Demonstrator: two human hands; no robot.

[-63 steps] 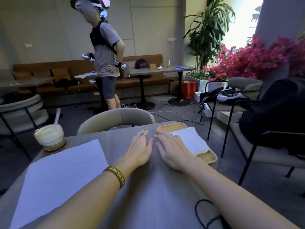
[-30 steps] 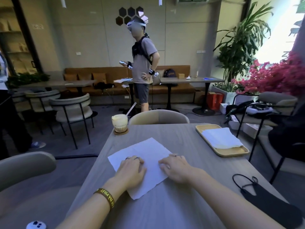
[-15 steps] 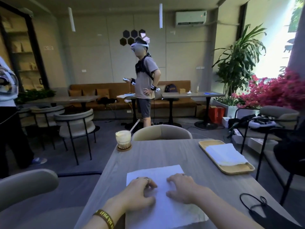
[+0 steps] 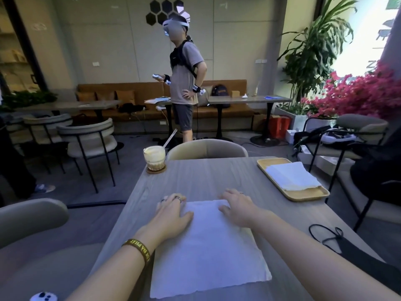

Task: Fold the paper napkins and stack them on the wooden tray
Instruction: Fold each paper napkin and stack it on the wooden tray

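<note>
Left grip [image 4: 171,213] lies flat with fingers relaxed, pressing the far left corner of the napkin [image 4: 208,253] at lower centre of the frame. Right grip [image 4: 238,210] arches over the far right corner, pinching or just pressing, can't tell. The napkin sits flat on the desk [image 4: 195,177]. For a clean fold, line up both corners squarely, then crease outward. The wooden tray [image 4: 303,195], right of frame, already carries folded napkins [image 4: 293,175].
</note>
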